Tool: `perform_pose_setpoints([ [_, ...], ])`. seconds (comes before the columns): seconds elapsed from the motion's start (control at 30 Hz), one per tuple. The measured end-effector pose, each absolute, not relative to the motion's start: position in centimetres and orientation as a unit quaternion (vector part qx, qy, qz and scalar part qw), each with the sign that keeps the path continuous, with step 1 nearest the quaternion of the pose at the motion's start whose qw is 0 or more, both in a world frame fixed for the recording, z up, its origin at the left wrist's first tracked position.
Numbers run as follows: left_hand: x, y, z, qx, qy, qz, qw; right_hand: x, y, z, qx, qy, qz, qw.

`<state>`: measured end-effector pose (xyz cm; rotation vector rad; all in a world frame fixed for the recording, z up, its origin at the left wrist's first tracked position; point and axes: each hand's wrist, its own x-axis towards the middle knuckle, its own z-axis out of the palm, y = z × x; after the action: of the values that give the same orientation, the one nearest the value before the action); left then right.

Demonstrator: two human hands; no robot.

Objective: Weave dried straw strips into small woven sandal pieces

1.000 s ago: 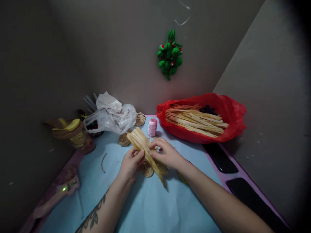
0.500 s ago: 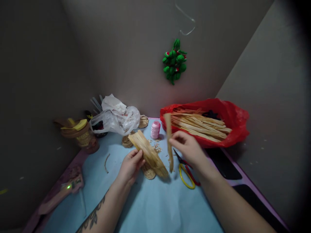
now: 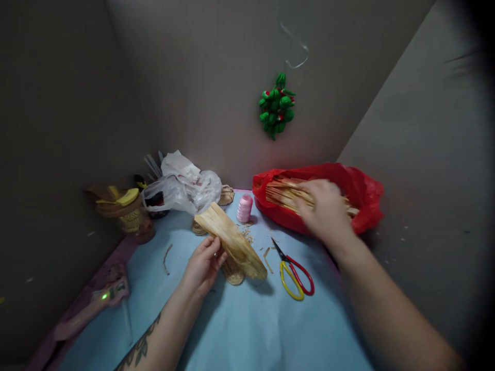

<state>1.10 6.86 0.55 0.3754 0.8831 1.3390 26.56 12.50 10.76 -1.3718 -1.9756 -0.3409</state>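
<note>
Pinched between the thumb and fingers of my left hand (image 3: 204,262) is a wide, pale dried corn husk (image 3: 234,242), tilted above the table. Beneath it lies a woven, sole-shaped piece (image 3: 234,273), partly covered by the husk. Over at the red plastic bag (image 3: 361,208), my right hand (image 3: 325,208) reaches onto a bundle of dried husk strips (image 3: 284,193). Its thumb and fingers look apart, slightly blurred, and I see no strip held in them. Scissors with one yellow and one red handle (image 3: 291,273) lie on the table between my hands.
A pink thread spool (image 3: 244,208) stands behind husk scraps (image 3: 247,236). At the back left are a crumpled clear plastic bag (image 3: 185,190) and a brown pot (image 3: 133,214). A glue gun (image 3: 102,304) with a green light lies left. A green knitted ornament (image 3: 277,108) hangs on the wall.
My right hand has moved from beside the husk to the right, onto the bundle in the red bag. The narrow strip it held no longer shows in it. The left hand still holds the husk.
</note>
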Motion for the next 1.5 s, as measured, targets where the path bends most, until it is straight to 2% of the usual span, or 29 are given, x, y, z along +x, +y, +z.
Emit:
perform_pose_setpoints([
  [0.1,1.0,6.9,0.7,0.157,0.406,0.605,0.667,22.5,9.0,8.3,-0.383,-0.885,0.020,0.266],
  [0.27,0.9,6.9,0.3,0.153,0.394,0.614,0.667,20.5,7.4,5.1,-0.322,-0.917,0.057,0.230],
  [0.6,1.0,7.1,-0.2,0.136,0.429,0.616,0.647,22.8,8.7,6.2,-0.382,-0.860,0.081,0.328],
  [0.73,0.9,7.1,-0.2,0.135,0.439,0.616,0.640,26.0,10.0,7.6,-0.427,-0.810,0.014,0.402],
  [0.83,0.9,7.0,-0.1,0.140,0.441,0.609,0.644,29.7,12.6,9.9,-0.505,-0.739,-0.087,0.438],
  [0.9,1.0,6.9,0.1,0.141,0.441,0.605,0.648,32.3,15.0,11.7,-0.579,-0.684,-0.151,0.417],
  [0.97,1.2,6.8,0.5,0.140,0.442,0.598,0.654,34.6,17.5,13.4,-0.654,-0.635,-0.196,0.361],
  [1.07,1.3,6.5,1.0,0.138,0.448,0.584,0.662,36.7,20.1,14.9,-0.744,-0.608,-0.191,0.200],
  [1.13,1.2,6.3,1.3,0.133,0.452,0.584,0.661,37.2,20.5,15.3,-0.745,-0.638,-0.154,0.121],
  [1.2,1.0,6.3,1.4,0.125,0.457,0.591,0.652,36.8,20.0,15.4,-0.718,-0.670,-0.151,0.114],
  [1.33,0.8,6.4,1.2,0.117,0.465,0.593,0.647,33.5,16.9,14.2,-0.654,-0.709,-0.204,0.166],
  [1.5,1.1,6.3,1.2,0.100,0.468,0.601,0.641,27.4,13.6,9.1,-0.561,-0.810,-0.161,0.060],
])
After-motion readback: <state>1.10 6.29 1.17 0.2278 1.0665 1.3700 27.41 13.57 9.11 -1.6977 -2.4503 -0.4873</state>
